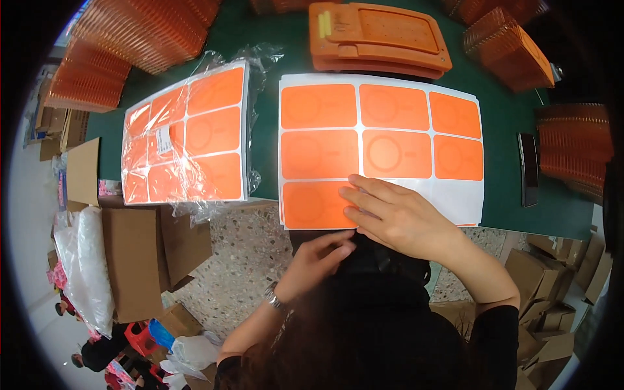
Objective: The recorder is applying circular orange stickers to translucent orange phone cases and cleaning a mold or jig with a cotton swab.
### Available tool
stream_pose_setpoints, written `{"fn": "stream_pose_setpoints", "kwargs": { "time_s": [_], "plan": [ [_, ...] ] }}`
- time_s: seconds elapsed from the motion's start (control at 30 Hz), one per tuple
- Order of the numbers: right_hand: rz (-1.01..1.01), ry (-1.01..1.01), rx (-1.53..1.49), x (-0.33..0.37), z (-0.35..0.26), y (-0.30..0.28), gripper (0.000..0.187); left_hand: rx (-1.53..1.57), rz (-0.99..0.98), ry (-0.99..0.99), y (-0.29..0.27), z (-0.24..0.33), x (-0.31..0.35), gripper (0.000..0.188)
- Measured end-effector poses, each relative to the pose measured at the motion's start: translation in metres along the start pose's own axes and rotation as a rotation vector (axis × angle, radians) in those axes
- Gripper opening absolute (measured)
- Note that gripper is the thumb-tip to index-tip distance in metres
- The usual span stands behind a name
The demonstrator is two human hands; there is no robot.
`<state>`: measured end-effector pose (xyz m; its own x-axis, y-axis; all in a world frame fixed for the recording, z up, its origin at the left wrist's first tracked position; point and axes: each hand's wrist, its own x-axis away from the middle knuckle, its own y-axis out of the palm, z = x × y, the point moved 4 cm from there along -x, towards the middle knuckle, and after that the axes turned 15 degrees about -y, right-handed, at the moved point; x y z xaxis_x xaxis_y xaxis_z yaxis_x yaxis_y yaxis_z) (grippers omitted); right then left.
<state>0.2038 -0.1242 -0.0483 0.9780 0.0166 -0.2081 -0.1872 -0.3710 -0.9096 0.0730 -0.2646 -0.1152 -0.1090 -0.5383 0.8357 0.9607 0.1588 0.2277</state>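
A stack of white sheets (460, 201) bearing orange rectangular stickers lies at the table's near edge. Faint ring and bar marks show on the stickers. In the bottom row one orange sticker (315, 205) sits at the left, with bare white backing to the right. My right hand (403, 218) rests across the bottom row, fingers stretched over that sticker's right end; its thumb is mostly hidden. Just below the sheet's front edge, my left hand (318, 260) has its fingers curled and its thumb close to the index finger. Whatever may be between them is too small to make out.
Another sticker stack (214, 133) in clear plastic lies left. Behind the sheets sits an orange plastic fixture (380, 39). Orange slotted racks (140, 32) line the table's back and sides. A phone (528, 169) lies right; cardboard boxes (133, 260) stand beside the table.
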Motion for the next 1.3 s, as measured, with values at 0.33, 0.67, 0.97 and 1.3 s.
{"fn": "stream_pose_setpoints", "kwargs": {
  "time_s": [0.33, 0.67, 0.97, 1.3],
  "plan": [
    [-0.132, -0.122, 0.147, -0.008, -0.009, 0.006, 0.031, 0.076, -0.005, 0.196, 0.004, -0.005, -0.021, 0.021],
    [-0.162, -0.238, 0.254, -0.004, -0.008, 0.008, 0.032, 0.136, -0.008, 0.239, 0.008, -0.007, -0.024, 0.018],
    [-0.359, -0.303, 0.32, -0.016, -0.015, 0.009, 0.032, 0.112, 0.063, 0.277, 0.008, -0.011, -0.023, 0.015],
    [-0.279, -0.262, 0.335, -0.012, -0.017, 0.017, 0.025, 0.109, 0.075, 0.275, 0.007, -0.011, -0.024, 0.015]
  ]
}}
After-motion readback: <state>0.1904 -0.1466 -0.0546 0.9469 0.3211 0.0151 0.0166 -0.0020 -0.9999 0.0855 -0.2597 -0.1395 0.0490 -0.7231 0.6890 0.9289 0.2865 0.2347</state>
